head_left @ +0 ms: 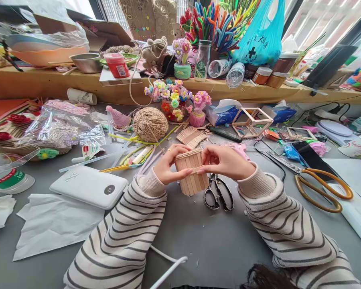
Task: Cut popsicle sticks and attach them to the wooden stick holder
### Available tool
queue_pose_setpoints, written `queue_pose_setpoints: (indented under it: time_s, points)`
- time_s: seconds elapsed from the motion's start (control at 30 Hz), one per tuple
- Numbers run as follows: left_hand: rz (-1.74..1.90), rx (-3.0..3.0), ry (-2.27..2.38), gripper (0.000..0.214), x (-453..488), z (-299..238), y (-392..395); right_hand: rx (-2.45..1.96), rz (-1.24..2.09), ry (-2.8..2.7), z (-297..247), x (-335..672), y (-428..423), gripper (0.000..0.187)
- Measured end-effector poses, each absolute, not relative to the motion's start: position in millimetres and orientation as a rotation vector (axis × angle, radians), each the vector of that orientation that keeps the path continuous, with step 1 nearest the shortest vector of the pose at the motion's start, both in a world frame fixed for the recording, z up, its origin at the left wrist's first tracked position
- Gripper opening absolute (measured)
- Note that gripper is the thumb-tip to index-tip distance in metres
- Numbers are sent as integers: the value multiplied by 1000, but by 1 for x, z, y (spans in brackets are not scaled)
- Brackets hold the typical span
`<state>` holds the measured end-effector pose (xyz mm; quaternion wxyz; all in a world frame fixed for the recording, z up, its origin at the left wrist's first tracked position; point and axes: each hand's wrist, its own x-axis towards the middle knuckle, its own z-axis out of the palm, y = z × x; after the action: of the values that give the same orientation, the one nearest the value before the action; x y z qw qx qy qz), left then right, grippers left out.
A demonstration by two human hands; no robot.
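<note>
A small round cup made of upright wooden craft sticks [194, 184] is between my hands, with twine along its top rim. My left hand [171, 164] is closed around the cup's left side, thumb across its front. On the right, my right hand [225, 160] has its thumb and fingers pinched at the cup's front and rim. A short pale strip shows between the two thumbs; whether it is twine or wood I cannot tell. Behind the left hand sits a ball of jute twine [151, 124], its strand running toward that hand. Black-handled scissors [219, 194] lie just beyond the cup.
A bundle of craft sticks [191, 136] lies behind the cup. Large scissors with orange-brown handles [323, 188] are at right, beside a phone [314, 158]. At left are a white power bank [88, 186] and white paper [60, 220]. A white cable [171, 271] crosses the front.
</note>
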<state>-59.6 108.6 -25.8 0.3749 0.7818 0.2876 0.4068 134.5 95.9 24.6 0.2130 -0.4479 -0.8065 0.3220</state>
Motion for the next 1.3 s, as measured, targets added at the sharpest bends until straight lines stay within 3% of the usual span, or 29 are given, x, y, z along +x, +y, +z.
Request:
queue_pose_setpoints:
  time_s: [0.47, 0.63, 0.73, 1.13, 1.3]
  points:
    - [1066, 1966, 645, 40, -64, -30, 115, -1156, 1262, -2196, 19, 142, 104, 18]
    - [1179, 1848, 698, 74, -61, -36, 114, -1223, 1288, -2149, 23, 138, 102, 14]
    - [1231, 1834, 692, 84, -59, -39, 116, -1257, 1286, -2124, 23, 137, 103, 16]
    - [1224, 1808, 690, 86, -60, -42, 121, -1311, 1082, -2117, 11, 139, 109, 28]
    - [1201, 1807, 665, 83, -61, -41, 122, -1192, 1442, -1897, 3, 139, 112, 36]
